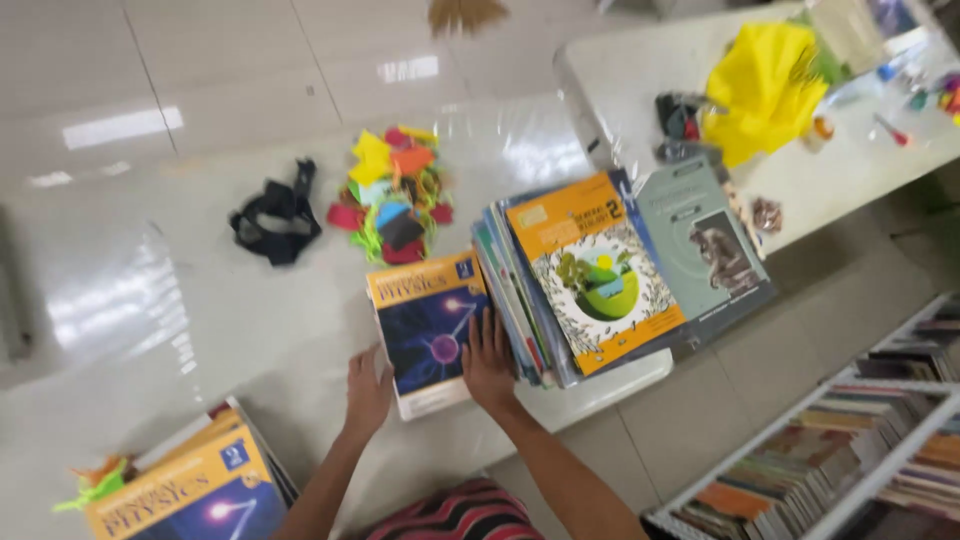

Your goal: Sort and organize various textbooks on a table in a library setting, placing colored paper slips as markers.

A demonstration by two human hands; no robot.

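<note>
A dark blue book with an orange top band [428, 330] lies flat on the white table [200, 300]. My left hand [367, 392] rests against its near left edge, fingers apart. My right hand [489, 362] lies flat on its right edge, touching the slanted pile of books [590, 275] beside it. The top book of that pile has an orange cover with a green and white picture; a grey book [715, 245] lies under it to the right.
A second stack of blue and orange books [190, 490] sits at the near left. Coloured paper scraps [392, 195] and a black strap [275, 220] lie further back. Yellow cloth [762, 85] is on another table. A white shelf of books [850, 460] stands at the right.
</note>
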